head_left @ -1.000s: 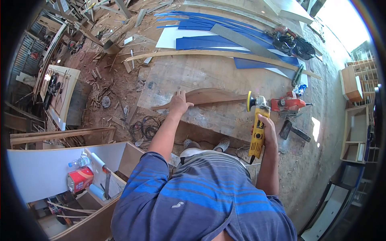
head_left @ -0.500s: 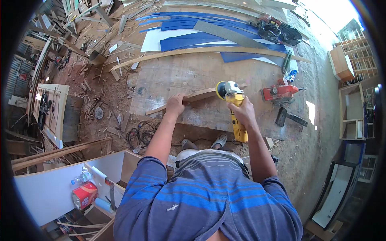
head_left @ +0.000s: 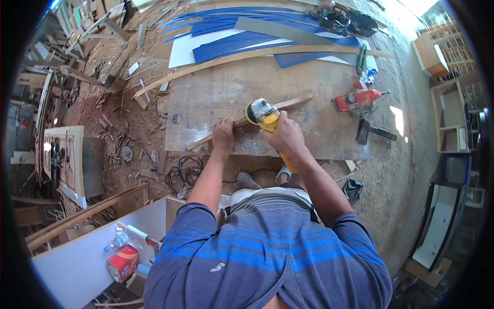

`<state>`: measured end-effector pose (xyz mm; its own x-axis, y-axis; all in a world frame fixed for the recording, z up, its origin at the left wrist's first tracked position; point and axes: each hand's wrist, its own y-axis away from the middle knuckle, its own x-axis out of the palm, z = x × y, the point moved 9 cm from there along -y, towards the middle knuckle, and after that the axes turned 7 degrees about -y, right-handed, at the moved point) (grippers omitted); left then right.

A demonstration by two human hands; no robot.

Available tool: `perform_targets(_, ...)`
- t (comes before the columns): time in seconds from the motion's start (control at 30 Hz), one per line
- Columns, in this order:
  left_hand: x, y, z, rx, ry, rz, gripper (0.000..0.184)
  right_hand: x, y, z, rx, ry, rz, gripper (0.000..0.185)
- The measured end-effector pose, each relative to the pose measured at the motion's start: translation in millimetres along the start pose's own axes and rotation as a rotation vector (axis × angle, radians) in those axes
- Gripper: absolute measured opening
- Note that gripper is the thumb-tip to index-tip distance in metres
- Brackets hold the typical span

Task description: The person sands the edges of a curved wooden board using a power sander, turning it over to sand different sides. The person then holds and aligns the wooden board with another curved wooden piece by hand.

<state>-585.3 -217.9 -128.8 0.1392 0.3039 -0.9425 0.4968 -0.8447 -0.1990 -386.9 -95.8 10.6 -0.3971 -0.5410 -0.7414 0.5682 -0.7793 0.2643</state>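
Right hand (head_left: 287,136) wrapped closed round yellow power tool (head_left: 269,121); its disc (head_left: 251,114) shifted left since earlier frame, now close beside left hand (head_left: 223,135), at wooden strip (head_left: 296,101). Left hand partly closed on strip. Tool head points far-left, body slants near-right through grip. Strip's long axis runs near-left to far-right, past both hands. Right of grip: red power tool (head_left: 357,99), hammer (head_left: 378,131).
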Motion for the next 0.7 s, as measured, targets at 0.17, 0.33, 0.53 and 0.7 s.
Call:
perform_targets(0.17, 5, 0, 0, 0.012, -0.019, 0.036, 0.011, 10, -3, 8, 0.031, -0.019, 0.057, 0.065)
perform_targets(0.33, -10, -1, -8, 0.038, -0.011, -0.027, 0.018, 4, -10, -1, 0.048, -0.037, 0.004, 0.062)
perform_targets(0.53, -7, -2, -8, 0.029, 0.015, -0.011, 0.020, -10, -15, -11, 0.081, -0.028, 0.015, 0.060)
perform_targets(0.7, -7, -2, -8, 0.038, 0.025, -0.013, 0.021, -18, -21, -26, 0.105, -0.016, -0.013, 0.062)
